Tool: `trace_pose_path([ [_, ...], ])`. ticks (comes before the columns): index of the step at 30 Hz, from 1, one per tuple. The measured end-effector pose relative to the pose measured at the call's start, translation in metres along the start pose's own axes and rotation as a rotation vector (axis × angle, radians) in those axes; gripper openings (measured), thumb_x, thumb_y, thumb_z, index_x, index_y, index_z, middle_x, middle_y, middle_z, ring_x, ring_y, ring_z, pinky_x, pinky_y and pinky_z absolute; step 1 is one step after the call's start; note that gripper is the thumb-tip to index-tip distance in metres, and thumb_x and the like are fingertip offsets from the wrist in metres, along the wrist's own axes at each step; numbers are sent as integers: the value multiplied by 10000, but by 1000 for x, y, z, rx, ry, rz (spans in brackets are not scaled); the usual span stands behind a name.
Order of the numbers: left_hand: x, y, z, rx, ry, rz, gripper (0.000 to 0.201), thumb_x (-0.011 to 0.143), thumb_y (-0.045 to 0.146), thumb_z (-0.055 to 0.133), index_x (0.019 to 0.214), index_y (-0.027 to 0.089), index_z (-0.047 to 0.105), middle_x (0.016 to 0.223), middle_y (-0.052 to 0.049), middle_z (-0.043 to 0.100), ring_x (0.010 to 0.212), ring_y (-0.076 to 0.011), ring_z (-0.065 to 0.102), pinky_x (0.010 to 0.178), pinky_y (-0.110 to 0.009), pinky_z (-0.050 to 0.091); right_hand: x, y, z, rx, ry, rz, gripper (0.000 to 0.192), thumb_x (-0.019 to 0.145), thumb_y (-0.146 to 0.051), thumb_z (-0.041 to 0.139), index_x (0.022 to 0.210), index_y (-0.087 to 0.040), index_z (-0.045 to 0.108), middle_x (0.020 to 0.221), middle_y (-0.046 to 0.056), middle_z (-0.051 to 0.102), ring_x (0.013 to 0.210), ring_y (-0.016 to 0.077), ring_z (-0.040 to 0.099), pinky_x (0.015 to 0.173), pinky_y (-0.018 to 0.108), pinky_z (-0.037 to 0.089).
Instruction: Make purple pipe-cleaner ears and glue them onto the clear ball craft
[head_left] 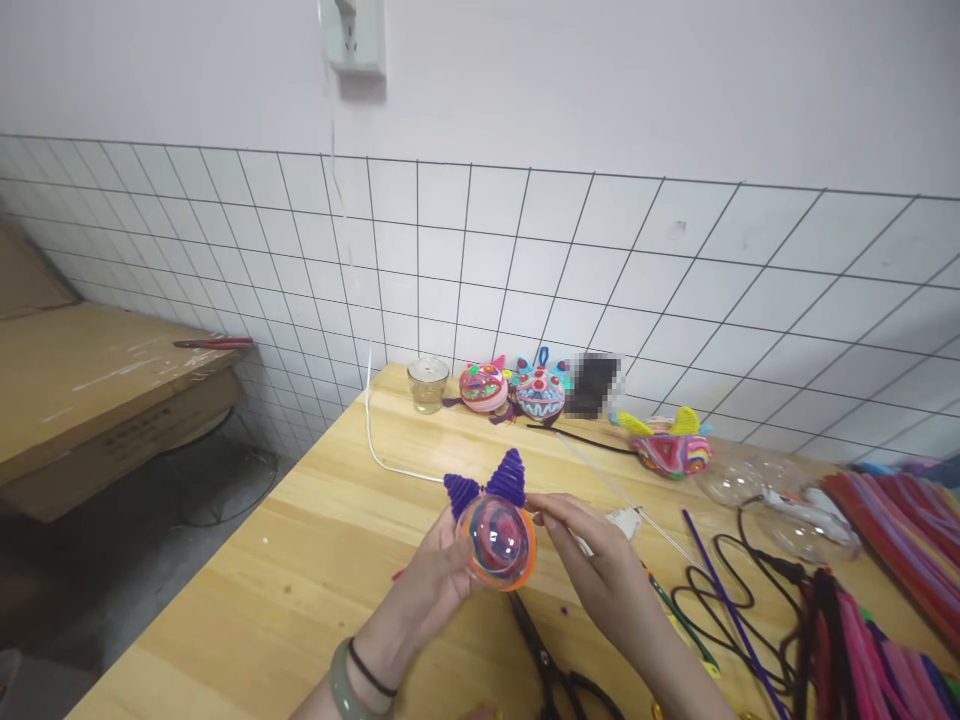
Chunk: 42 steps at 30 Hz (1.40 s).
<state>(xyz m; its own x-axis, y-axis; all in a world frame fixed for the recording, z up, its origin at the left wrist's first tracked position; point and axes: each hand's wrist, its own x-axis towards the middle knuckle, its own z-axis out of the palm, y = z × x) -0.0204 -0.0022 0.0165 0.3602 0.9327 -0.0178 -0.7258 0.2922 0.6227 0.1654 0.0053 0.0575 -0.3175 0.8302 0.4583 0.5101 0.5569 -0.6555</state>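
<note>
My left hand (427, 575) is closed around a clear plastic ball (495, 540), its thumb on the front. Swirls of coloured pipe cleaner show through the ball, and an orange band rings its right edge. Two pointed purple pipe-cleaner ears (507, 480) stand up from the top. At the ball's right edge, just under the right ear, the fingertips of my right hand (592, 560) are pinched together; what lies between them is hidden. Black scissors (551, 668) lie on the table below the ball, their blades pointing up toward it.
Along the wall stand a glass (427, 388), two decorated balls, a pink one (484, 388) and a blue one (540, 392), and a fish-like ornament (671, 450). At right are clear plastic shells (806, 530), a black cord (739, 590), a purple pipe cleaner (724, 595) and pipe-cleaner bundles (892, 540).
</note>
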Motion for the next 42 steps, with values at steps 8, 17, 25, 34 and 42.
trace_pose_path([
  [8, 1, 0, 4, 36, 35, 57, 633, 572, 258, 844, 1143, 173, 586, 1191, -126, 634, 1069, -272, 604, 936, -369, 456, 0, 4, 3, -48, 13, -116, 304, 916, -108, 425, 1130, -229, 605, 1067, 91, 671, 998, 200, 628, 858, 323, 507],
  [17, 2, -2, 5, 132, 47, 152, 672, 519, 271, 866, 1124, 181, 589, 1205, -127, 630, 1165, -305, 537, 999, -405, 400, 0, 2, 2, -46, 79, 17, 254, 910, -206, 445, 1074, -214, 639, 990, 91, 707, 875, 214, 667, 782, 345, 535],
  [25, 0, -5, 8, 382, 73, 236, 661, 578, 100, 811, 1161, 223, 526, 1221, -98, 624, 1126, -296, 570, 945, -397, 448, 1, 5, -4, -19, 207, 297, 230, 804, -370, 574, 846, -202, 726, 747, 65, 745, 648, 222, 678, 634, 326, 536],
  [34, -2, -13, -10, 1087, 267, 573, 773, 647, 190, 767, 1329, 253, 408, 1378, -119, 480, 1297, -313, 393, 1081, -509, 263, 0, 6, -10, 122, 89, 480, 347, 822, -512, 561, 763, -187, 668, 671, 44, 684, 635, 197, 637, 599, 290, 511],
  [42, -2, -17, -15, 1601, 181, 1049, 858, 786, 84, 594, 1435, 338, 94, 1380, -114, 471, 1302, -284, 387, 1025, -503, 353, -29, 24, 13, 553, -227, 465, 782, 649, -372, 798, 1331, -280, 428, 1234, 125, 591, 1026, 253, 616, 851, 422, 499],
])
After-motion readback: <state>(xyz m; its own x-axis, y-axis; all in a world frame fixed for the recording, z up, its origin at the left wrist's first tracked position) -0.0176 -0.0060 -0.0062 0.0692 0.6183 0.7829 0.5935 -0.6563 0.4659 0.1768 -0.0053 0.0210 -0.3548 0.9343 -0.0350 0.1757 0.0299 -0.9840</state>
